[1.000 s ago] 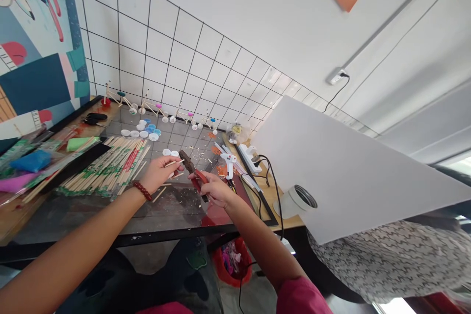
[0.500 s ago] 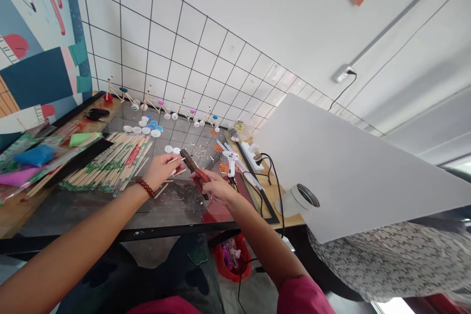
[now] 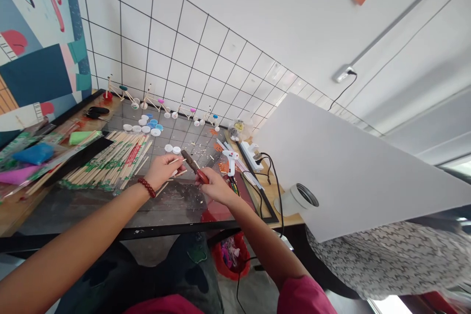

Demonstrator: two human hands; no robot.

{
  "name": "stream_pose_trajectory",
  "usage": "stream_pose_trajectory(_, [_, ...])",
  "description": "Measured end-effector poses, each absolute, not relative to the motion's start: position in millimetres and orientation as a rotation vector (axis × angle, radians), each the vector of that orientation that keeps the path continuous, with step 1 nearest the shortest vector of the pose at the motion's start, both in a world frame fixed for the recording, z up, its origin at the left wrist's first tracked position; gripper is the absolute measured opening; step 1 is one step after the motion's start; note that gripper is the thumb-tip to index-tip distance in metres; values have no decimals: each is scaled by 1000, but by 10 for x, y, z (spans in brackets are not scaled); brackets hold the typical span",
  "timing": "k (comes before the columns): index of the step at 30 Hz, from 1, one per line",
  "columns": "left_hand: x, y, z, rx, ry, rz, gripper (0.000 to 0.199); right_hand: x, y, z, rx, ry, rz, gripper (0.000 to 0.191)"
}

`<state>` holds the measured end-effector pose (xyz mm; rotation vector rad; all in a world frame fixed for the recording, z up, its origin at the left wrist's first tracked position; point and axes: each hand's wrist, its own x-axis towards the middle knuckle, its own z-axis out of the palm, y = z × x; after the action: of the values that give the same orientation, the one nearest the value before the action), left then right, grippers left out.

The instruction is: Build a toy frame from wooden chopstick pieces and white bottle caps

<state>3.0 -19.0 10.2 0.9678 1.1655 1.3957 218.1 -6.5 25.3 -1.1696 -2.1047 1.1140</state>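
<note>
Red-handled pliers (image 3: 192, 162) sit gripped in the right hand's (image 3: 215, 186) fingers; the left hand's (image 3: 162, 170) pinch a stick (image 3: 176, 161), near the white caps (image 3: 172, 149).

Your way in over the desk (image 3: 154, 206) is open from the near edge; 2 white caps (image 3: 172, 149) block beyond.

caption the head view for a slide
Left hand pinches a stick, right hand grips pliers, glue gun nearby

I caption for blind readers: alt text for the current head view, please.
The right hand grips red-handled pliers beside the left hand, which pinches a thin wooden stick, over a table holding more sticks, white caps and a glue gun.
</note>
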Motion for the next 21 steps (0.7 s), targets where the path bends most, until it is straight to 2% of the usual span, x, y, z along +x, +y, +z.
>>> stream_pose_trajectory(3, [69,-211,135,926,1106,1427,40,2170,-64,261,-1183,-2082,1091,31])
stream_pose_trajectory(7, [102,-222,143,824,1069,1438,47,2173,-51,280,-1199,-1912,1374,40])
stream_pose_trajectory(10, [109,-218,133,798,1084,1439,44,2183,-47,289,-1228,-1818,1525,49])
stream_pose_trajectory(21, [88,-239,156,870,1192,1415,31,2155,-33,254,-1320,-1859,1484,56])
